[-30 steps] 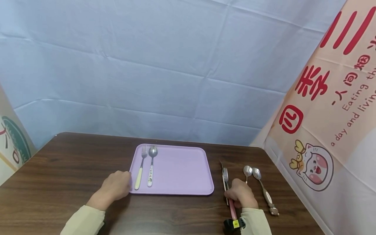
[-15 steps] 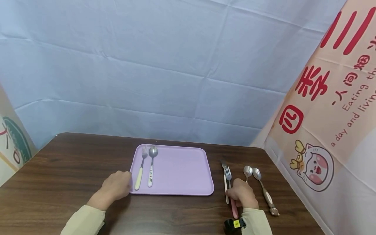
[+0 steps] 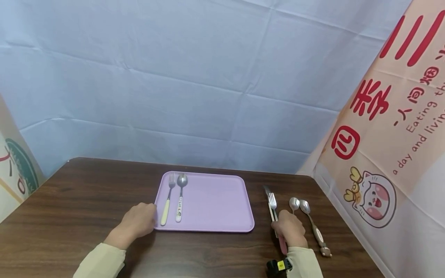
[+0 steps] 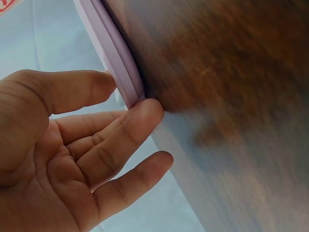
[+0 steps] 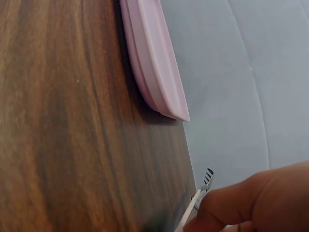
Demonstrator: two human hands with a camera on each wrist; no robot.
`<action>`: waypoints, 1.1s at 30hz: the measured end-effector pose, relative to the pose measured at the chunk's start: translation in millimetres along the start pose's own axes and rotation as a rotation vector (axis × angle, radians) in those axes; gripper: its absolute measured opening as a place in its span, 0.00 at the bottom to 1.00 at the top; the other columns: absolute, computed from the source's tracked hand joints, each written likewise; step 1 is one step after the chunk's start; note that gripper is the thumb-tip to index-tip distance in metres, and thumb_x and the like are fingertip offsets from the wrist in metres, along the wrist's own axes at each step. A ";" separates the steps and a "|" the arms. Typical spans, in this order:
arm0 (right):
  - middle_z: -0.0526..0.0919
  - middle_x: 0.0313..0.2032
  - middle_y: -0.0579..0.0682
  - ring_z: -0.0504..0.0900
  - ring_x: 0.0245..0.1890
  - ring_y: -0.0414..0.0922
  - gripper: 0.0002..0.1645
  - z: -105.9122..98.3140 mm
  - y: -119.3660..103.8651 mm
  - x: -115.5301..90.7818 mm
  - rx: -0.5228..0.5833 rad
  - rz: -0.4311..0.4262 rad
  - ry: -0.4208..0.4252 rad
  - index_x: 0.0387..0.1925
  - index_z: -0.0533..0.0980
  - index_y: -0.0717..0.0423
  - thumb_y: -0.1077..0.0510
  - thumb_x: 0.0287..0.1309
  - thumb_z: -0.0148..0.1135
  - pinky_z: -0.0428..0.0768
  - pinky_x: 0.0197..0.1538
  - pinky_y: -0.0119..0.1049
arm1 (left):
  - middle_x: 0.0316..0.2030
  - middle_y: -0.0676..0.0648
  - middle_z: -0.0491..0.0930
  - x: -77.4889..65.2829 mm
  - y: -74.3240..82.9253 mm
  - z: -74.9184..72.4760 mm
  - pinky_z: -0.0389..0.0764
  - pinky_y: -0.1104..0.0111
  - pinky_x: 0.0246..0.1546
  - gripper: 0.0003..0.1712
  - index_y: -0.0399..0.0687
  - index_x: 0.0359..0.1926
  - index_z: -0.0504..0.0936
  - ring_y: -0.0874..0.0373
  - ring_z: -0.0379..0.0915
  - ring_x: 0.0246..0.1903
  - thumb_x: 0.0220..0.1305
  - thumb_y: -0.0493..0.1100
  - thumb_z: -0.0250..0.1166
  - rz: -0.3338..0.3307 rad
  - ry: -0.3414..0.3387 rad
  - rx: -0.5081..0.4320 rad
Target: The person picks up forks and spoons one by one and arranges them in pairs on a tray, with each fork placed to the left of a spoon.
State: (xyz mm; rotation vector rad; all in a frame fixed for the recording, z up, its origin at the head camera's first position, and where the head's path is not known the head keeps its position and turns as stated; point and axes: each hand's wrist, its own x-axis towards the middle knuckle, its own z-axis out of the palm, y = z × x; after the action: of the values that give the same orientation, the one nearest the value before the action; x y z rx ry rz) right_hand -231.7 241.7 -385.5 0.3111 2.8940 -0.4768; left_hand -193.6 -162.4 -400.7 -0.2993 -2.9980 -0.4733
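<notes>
Pink-handled fork (image 3: 272, 201) right of lilac tray (image 3: 215, 202) on desk (image 3: 104, 193), alongside white-handled knife (image 3: 271, 214); right hand (image 3: 290, 227) pinches fork; left hand (image 3: 140, 219) pinches tray's near left corner; step appears to be taking up fork; next move likely calls for lifting clear of knife.

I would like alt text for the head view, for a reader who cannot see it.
A person's left hand holds the near left corner of a purple tray bearing a spoon and yellow-handled fork, while the right hand grips a pink-handled fork. A knife and two more spoons lie nearby on the dark table.
</notes>
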 end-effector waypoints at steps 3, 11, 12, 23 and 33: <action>0.75 0.17 0.53 0.75 0.24 0.53 0.13 0.0 0.3 0.7 -0.009 0.000 0.015 0.15 0.72 0.59 0.59 0.52 0.55 0.71 0.25 0.47 | 0.15 0.48 0.64 0.3 -0.2 0.8 0.65 0.64 0.17 0.09 0.41 0.19 0.69 0.56 0.61 0.16 0.49 0.29 0.59 -0.006 -0.001 -0.002; 0.72 0.20 0.55 0.71 0.22 0.53 0.06 -0.6 -2.0 0.0 -0.006 -0.009 0.025 0.19 0.71 0.61 0.66 0.48 0.57 0.70 0.22 0.43 | 0.14 0.49 0.64 0.2 -1.1 1.5 0.65 0.64 0.17 0.09 0.42 0.19 0.69 0.56 0.61 0.16 0.49 0.29 0.60 -0.005 -0.001 0.003; 0.72 0.20 0.55 0.71 0.22 0.53 0.05 -0.7 -2.0 0.3 -0.007 -0.009 0.025 0.19 0.71 0.61 0.67 0.46 0.58 0.70 0.22 0.44 | 0.15 0.49 0.64 0.2 -1.2 1.6 0.65 0.64 0.17 0.09 0.42 0.19 0.69 0.56 0.61 0.16 0.49 0.29 0.60 -0.002 0.001 0.002; 0.75 0.14 0.54 0.77 0.25 0.56 0.04 -2.8 1.4 2.0 0.014 -0.007 0.036 0.17 0.72 0.62 0.68 0.41 0.55 0.72 0.24 0.49 | 0.14 0.49 0.64 -0.4 -1.0 1.2 0.65 0.63 0.17 0.11 0.43 0.17 0.68 0.56 0.61 0.16 0.47 0.29 0.60 0.002 0.010 -0.005; 0.74 0.07 0.49 0.77 0.21 0.51 0.18 -10.6 -0.3 0.8 0.079 -0.062 0.074 0.10 0.72 0.56 0.63 0.54 0.49 0.70 0.22 0.45 | 0.14 0.49 0.64 -1.0 -0.3 0.8 0.64 0.64 0.16 0.11 0.43 0.17 0.67 0.56 0.61 0.15 0.47 0.29 0.59 0.002 0.010 -0.005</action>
State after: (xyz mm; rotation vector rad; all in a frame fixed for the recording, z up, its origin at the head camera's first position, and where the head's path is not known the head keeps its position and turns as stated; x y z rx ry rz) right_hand -234.1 245.2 -375.8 0.2565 2.9690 -0.6032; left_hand -192.8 -162.6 -401.6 -0.2997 -2.9866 -0.4810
